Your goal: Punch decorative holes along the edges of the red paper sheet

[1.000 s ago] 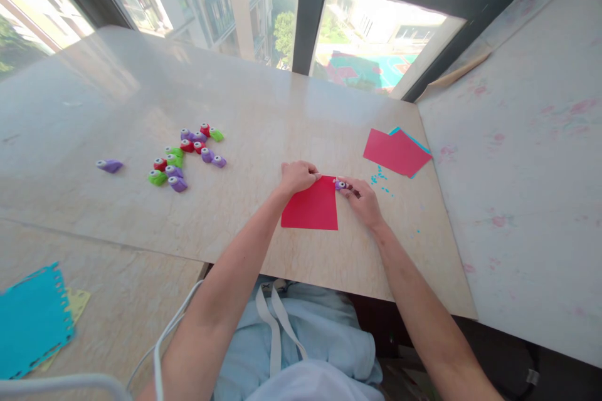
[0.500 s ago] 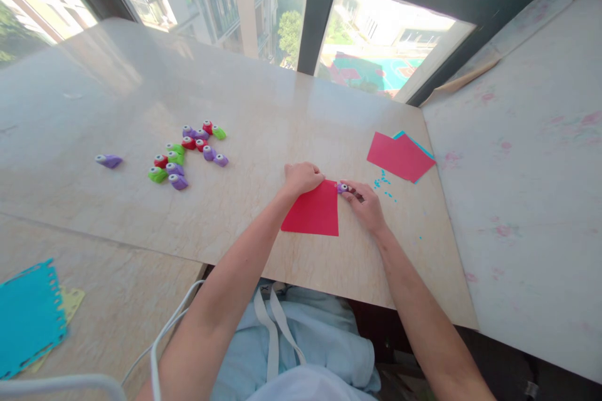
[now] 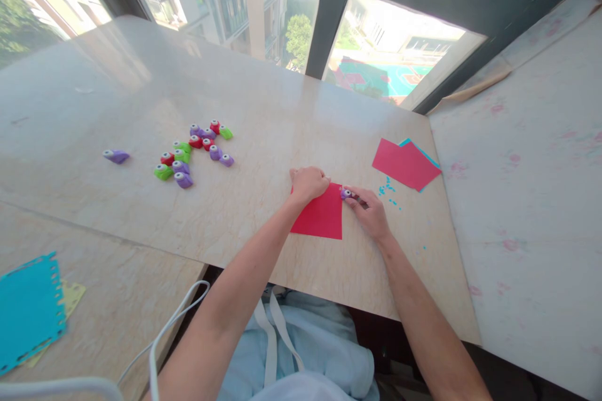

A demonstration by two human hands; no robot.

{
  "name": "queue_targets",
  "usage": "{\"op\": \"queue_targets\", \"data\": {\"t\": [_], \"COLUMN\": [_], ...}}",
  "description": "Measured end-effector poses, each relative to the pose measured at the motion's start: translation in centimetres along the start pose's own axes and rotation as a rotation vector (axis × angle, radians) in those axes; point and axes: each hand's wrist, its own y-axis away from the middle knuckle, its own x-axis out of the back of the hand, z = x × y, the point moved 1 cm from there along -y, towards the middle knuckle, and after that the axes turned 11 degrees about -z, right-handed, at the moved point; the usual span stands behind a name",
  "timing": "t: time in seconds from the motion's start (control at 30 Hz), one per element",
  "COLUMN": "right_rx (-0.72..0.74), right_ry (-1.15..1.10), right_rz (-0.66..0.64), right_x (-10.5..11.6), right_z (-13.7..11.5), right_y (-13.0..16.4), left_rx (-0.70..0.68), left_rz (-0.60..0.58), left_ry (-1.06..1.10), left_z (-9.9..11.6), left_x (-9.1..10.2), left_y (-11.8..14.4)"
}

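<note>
In the head view, the left hand lies curled, knuckles up, on the far left corner of the red paper square near the front edge of the marble table, while the right hand pinches a small purple punch closed-fingered at the sheet's far right corner. To punch cleanly, I judge the sheet should stay pinned flat and the punch be seated fully over the edge before pressing straight down. No container shows; the spare punches lie loose in a cluster well to the left, and a red and blue paper stack sits bare on the tabletop beside blue confetti.
</note>
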Motion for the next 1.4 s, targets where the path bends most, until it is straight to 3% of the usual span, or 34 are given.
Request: {"op": "queue_targets", "data": {"t": [0.4,1.03,1.4], "right_rx": [0.005,0.017,0.007], "right_ry": [-0.012,-0.014,-0.036], "right_rz": [0.006,0.043,0.07], "right_x": [0.0,-0.4,-0.3], "right_z": [0.0,0.6,0.4], "right_y": [0.0,-0.2,-0.1], "left_rx": [0.019,-0.057,-0.073], "left_rz": [0.022,0.199,0.198], "left_ry": [0.006,0.096,0.151], "left_z": [0.4,0.3,-0.1], "left_x": [-0.4,-1.9,-1.5], "left_y": [0.2,1.3,1.4]}}
